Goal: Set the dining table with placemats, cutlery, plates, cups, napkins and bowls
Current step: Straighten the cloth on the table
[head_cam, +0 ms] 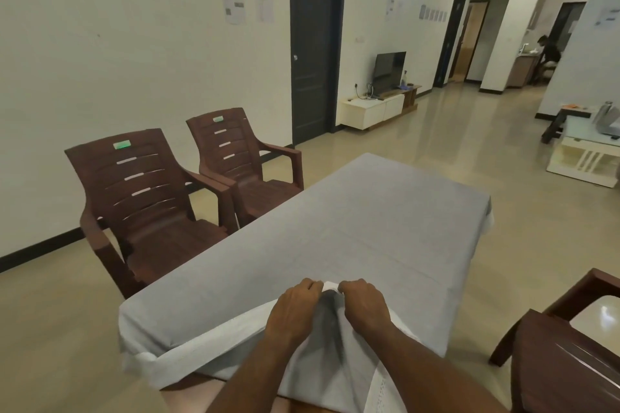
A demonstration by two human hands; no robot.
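Both hands (330,307) pinch tablecloth (352,231) edge between them

Two brown plastic chairs (188,184) stand against a cream wall (117,43).

1. Cloth (352,228) spread over table (235,382).
2. Both hands, left (295,308) and right (364,303), on cloth's near edge.
3. Two chairs (151,211) left of table.
4. Third chair (570,345) right.
5. TV (389,69) far behind.
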